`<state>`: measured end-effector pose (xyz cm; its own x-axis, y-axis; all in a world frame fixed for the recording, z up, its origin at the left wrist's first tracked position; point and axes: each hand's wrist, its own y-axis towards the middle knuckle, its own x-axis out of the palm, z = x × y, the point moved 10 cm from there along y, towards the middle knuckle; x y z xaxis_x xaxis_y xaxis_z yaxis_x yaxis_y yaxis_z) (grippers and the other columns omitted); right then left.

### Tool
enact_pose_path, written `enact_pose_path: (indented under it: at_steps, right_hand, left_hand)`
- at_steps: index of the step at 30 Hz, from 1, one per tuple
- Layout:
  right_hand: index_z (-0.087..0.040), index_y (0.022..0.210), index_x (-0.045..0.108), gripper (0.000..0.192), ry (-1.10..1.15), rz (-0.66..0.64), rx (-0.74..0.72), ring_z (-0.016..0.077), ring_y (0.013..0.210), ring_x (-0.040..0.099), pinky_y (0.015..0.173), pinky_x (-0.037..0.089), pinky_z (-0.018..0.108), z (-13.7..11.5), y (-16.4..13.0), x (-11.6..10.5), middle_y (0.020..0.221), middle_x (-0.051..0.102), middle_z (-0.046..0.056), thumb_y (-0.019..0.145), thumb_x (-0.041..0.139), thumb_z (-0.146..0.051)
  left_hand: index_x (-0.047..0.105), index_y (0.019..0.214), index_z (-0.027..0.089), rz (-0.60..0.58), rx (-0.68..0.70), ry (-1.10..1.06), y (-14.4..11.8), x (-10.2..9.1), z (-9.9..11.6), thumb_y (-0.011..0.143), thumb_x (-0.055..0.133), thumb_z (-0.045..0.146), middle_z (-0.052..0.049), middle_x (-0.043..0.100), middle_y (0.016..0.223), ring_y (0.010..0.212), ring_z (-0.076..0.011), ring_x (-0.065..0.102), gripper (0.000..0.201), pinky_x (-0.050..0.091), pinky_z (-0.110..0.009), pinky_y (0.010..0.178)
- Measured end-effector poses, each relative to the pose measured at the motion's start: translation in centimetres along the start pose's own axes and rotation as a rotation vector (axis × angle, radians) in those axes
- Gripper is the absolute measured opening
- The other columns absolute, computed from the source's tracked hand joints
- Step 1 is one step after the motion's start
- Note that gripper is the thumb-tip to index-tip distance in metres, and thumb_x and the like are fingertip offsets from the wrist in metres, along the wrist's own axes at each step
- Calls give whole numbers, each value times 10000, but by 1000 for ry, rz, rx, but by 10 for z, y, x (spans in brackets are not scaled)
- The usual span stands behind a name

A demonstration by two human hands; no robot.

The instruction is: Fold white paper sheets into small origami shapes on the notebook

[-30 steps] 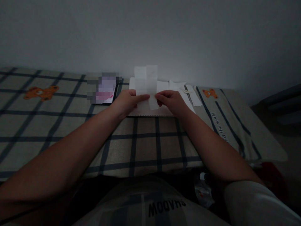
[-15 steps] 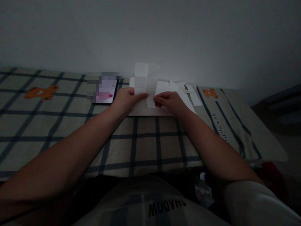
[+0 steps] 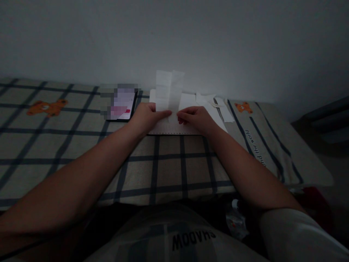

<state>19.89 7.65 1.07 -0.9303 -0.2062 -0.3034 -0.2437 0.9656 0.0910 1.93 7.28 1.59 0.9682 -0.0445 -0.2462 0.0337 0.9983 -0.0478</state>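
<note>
A: What are the hands doing?
B: The left hand (image 3: 145, 117) and the right hand (image 3: 196, 118) are both pinching the lower edge of a creased paper strip (image 3: 168, 91), which is standing upright between them.

A: Where is it standing?
B: Above a white notebook (image 3: 174, 128) that is lying on the checked cloth (image 3: 163, 163), with a phone (image 3: 121, 103) lying just left and loose paper sheets (image 3: 215, 105) lying to the right.

On the shirt (image 3: 191, 238), below both forearms, dark letters read "SHADOW" upside down. Right of the right hand (image 3: 197, 119), the checked cloth (image 3: 256, 145) carries a line of print; "the world" can be made out, the rest cannot.
</note>
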Motion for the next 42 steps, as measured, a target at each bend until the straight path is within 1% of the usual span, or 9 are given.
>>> enact_pose_path:
  at_steps: [4, 11, 20, 28, 32, 35, 38, 40, 42]
  right_hand:
    - [-177, 804, 763, 229, -7, 19, -38, 123, 641, 614, 679, 503, 295, -5, -1, -2, 702, 732, 16, 838, 735, -402]
    - [-175, 820, 750, 217, 64, 87, -29, 114, 632, 596, 670, 503, 288, -3, 1, -8, 697, 718, 8, 840, 735, -391]
    - [-185, 826, 744, 179, 150, 104, 22, 119, 664, 625, 678, 514, 277, 6, 3, -8, 703, 717, 7, 833, 747, -364]
    - [-181, 829, 755, 220, 179, 8, 54, 124, 665, 639, 665, 515, 279, 6, 1, 0, 758, 750, 32, 806, 780, -398]
    - [-185, 841, 761, 262, 35, -51, -19, 118, 624, 603, 641, 501, 288, -11, -5, 2, 741, 738, 25, 837, 747, -447]
    - [-197, 919, 775, 281, -93, 69, -128, 126, 625, 593, 634, 486, 296, -32, -10, -15, 733, 720, 20, 922, 646, -447]
    - [-200, 954, 787, 259, -357, 185, -311, 171, 780, 646, 772, 512, 340, -53, -14, -29, 863, 751, 56, 952, 628, -404]
    - [-187, 1001, 798, 220, -557, 128, -430, 216, 944, 665, 896, 501, 380, -56, -13, -20, 1001, 765, 92, 949, 630, -319]
    - [-177, 1051, 803, 215, -713, 13, -464, 247, 1066, 652, 1002, 465, 413, -46, -9, -6, 1112, 754, 114, 935, 633, -238]
  left_hand:
    - [764, 844, 160, -23, 18, -44, 3, 2, -2, 706, 860, 351, -49, 769, 801, 671, -158, 653, 255, 480, -245, 587]
    - [661, 623, 163, -5, -30, 117, 1, 1, 0, 713, 846, 313, 18, 573, 546, 511, -91, 456, 254, 318, -220, 496]
    - [753, 757, 173, -62, 8, 50, -3, 7, 7, 706, 834, 223, 14, 648, 630, 548, -99, 501, 109, 363, -223, 527]
    - [639, 679, 184, 139, 106, -74, 0, -13, 18, 736, 788, 267, 40, 572, 621, 565, -91, 457, 180, 367, -225, 552]
    - [602, 668, 205, 165, 69, -21, 5, -20, 11, 737, 772, 310, 39, 537, 611, 546, -103, 424, 211, 337, -249, 534]
    - [612, 662, 218, 52, 29, 114, 10, -14, 4, 732, 764, 352, 38, 493, 561, 518, -119, 393, 214, 287, -268, 521]
    - [580, 588, 224, -84, 94, 344, 11, -5, 7, 754, 723, 345, 27, 473, 531, 530, -137, 399, 250, 280, -283, 543]
    - [541, 536, 224, -124, 202, 524, 10, -1, 15, 766, 699, 309, 19, 469, 522, 552, -148, 411, 292, 294, -290, 572]
    - [554, 542, 223, -123, 288, 633, 9, 1, 21, 781, 689, 282, 10, 490, 533, 580, -160, 440, 280, 320, -291, 607]
